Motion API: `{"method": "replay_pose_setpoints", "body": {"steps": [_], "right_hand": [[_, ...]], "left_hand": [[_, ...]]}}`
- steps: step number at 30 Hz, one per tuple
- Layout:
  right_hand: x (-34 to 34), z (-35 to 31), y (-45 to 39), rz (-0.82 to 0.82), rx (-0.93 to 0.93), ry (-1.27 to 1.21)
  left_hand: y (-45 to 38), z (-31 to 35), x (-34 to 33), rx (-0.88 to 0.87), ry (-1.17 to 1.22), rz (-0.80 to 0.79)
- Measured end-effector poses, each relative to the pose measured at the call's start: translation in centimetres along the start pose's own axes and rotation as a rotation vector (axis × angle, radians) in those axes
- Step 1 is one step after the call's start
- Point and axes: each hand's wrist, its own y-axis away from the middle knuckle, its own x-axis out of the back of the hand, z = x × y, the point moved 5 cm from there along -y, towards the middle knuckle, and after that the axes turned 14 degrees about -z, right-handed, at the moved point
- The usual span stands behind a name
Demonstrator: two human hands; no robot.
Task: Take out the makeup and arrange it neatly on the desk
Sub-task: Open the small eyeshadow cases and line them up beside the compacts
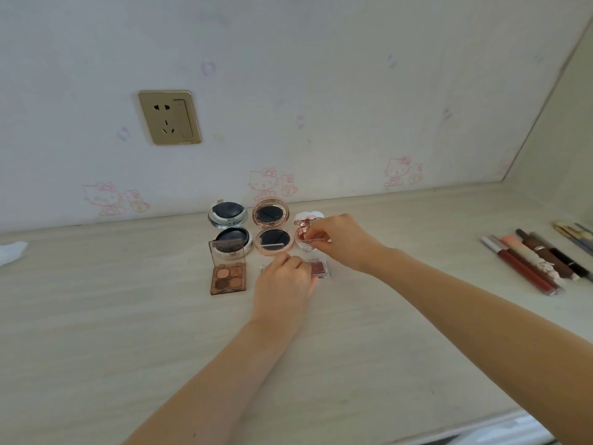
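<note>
Head view: right hand (340, 242) pinches a clear lid (316, 240) over the pink compact (303, 234); left hand (284, 281) grips a small pan (317, 268) on the surface (128, 316). A slip could knock the neighbouring rose compact (272, 231).

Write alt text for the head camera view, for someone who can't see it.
Two hands work among open compacts on a pale desk: the right hand pinches a small pink compact, the left hand covers a small case. An eyeshadow palette lies left, lip pencils right.
</note>
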Motion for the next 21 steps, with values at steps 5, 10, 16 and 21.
{"method": "replay_pose_setpoints", "body": {"steps": [5, 10, 16, 21], "right_hand": [[0.2, 0.3, 0.1, 0.003, -0.007, -0.021], [1.0, 0.7, 1.5, 0.057, -0.009, -0.015], [2.1, 2.8, 5.6, 0.082, -0.131, 0.018], [2.4, 5.2, 10.5, 0.048, -0.238, 0.142]], "left_hand": [[-0.1, 0.1, 0.1, 0.013, -0.005, 0.020], [0.2, 0.0, 0.3, -0.009, 0.014, 0.053], [1.0, 1.0, 0.8, -0.064, 0.055, 0.083], [1.1, 4.1, 0.8, -0.182, 0.106, 0.120]]}}
